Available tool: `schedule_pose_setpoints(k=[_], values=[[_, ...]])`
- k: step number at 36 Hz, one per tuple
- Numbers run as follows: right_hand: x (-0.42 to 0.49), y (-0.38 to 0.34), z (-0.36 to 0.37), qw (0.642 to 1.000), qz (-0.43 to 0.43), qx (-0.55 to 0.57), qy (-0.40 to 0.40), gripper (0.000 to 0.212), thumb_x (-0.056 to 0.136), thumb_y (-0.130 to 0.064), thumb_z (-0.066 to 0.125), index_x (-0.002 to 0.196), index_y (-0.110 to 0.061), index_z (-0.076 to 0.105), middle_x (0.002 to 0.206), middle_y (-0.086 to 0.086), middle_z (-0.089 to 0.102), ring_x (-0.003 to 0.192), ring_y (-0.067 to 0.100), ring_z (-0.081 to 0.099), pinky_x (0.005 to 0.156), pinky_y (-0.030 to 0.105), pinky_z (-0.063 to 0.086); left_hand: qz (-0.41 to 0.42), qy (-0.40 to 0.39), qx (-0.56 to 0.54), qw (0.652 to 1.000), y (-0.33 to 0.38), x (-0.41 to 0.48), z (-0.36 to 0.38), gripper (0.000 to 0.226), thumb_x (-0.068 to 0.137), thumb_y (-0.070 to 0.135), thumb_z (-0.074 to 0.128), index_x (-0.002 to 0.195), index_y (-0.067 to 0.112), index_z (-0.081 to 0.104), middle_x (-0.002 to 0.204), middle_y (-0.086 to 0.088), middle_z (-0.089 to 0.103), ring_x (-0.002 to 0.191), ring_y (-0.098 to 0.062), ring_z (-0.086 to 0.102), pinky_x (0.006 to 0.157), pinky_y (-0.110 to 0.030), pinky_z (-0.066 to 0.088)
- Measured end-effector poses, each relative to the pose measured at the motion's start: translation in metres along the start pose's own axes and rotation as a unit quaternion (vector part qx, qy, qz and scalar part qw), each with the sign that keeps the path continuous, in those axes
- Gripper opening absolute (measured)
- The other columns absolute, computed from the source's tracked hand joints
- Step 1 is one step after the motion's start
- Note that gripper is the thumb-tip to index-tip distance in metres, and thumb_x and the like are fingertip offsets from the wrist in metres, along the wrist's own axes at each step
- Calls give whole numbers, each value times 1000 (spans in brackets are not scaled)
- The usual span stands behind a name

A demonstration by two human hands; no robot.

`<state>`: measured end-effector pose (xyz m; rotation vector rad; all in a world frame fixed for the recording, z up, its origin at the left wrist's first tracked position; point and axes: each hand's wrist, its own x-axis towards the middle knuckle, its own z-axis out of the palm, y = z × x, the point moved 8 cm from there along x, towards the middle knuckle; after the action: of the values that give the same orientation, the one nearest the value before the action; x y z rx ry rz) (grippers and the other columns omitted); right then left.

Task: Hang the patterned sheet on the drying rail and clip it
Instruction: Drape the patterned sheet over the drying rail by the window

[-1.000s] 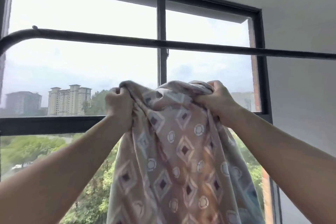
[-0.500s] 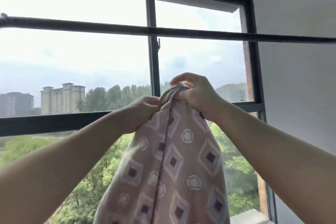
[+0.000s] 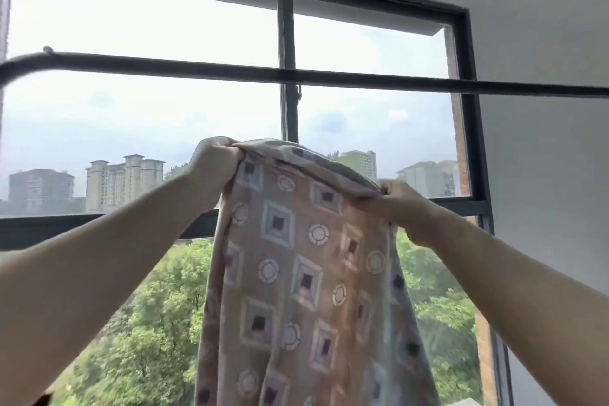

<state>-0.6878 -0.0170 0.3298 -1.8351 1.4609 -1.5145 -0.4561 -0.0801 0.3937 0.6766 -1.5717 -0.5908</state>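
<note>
sheet: the patterned sheet [image 3: 296,257] hangs from both hands in front of the window. its top edge is stretched between them and the rest falls out of the bottom of the view. it is below the drying rail [image 3: 362,77] and does not touch it.
left hand: the left hand [image 3: 214,165] grips the left end of the top edge, fingers curled round a bunch of cloth. it is the higher of the two.
right hand: the right hand [image 3: 402,208] pinches the other end, lower and to the right, fingers closed on the fabric.
why held so: the hands are apart, so the top edge stays spread. i judge this gives a straight edge to pass over the rail instead of a bundle.
rail: a dark bar crossing the view above both hands and bending down at its left end.
step in hand: probably lifting the sheet toward the rail. hanging and clipping are not yet done.
clips: none in view.
containers: no basket, tub or clip holder shows.
behind: the window frame [image 3: 286,26], with towers and trees outside.
risk: the long hanging part is likely to drag the sheet back off unless enough cloth goes over.
</note>
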Motion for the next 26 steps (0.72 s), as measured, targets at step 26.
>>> schedule_pose_setpoints(k=[26], values=[[-11, -29, 39, 973, 42, -118, -192, 14, 72, -14, 74, 83, -11, 65, 85, 5, 71, 77, 22, 68, 77, 34, 58, -61, -103, -7, 993, -14, -28, 6, 21, 86, 7, 60, 66, 9, 58, 40, 5, 57, 34, -7, 55, 36, -13, 43]])
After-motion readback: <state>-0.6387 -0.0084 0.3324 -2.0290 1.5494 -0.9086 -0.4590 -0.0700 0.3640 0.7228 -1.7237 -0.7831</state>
